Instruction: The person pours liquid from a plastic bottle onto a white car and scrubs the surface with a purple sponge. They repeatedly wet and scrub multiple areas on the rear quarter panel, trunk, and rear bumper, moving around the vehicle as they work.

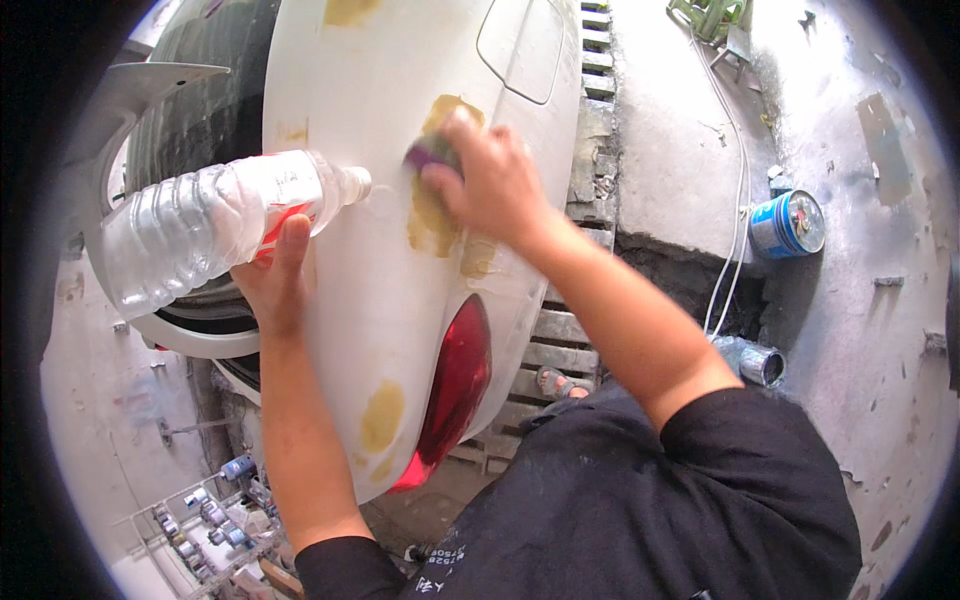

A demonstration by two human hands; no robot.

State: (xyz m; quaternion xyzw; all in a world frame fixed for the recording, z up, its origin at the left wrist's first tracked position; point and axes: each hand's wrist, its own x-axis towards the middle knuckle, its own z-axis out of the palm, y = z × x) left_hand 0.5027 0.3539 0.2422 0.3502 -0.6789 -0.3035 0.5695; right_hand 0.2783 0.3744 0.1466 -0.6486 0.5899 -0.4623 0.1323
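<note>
My left hand (pixel 277 274) grips a clear plastic bottle (pixel 180 225) with a red and white label. The bottle is tilted, its neck pointing over the pale rear quarter panel (pixel 352 300) of a car. In my right hand (pixel 491 180) is a dark block with a purple edge (pixel 427 156), probably a sanding block; motion blurs it. The block lies against a yellowish filler patch (pixel 435 221) on the panel, partly covered by my fingers. Another filler patch (pixel 382 416) sits lower down, beside the red tail light (pixel 459 367).
A slatted grate (pixel 566 330) runs along the car's side. Beyond it stand a blue paint can (pixel 787 223), a foil-like duct piece (pixel 754 364) and a white hose (pixel 744 187). The rear spoiler (pixel 142 90) juts out at left. Several cans fill a rack (pixel 187 532) at lower left.
</note>
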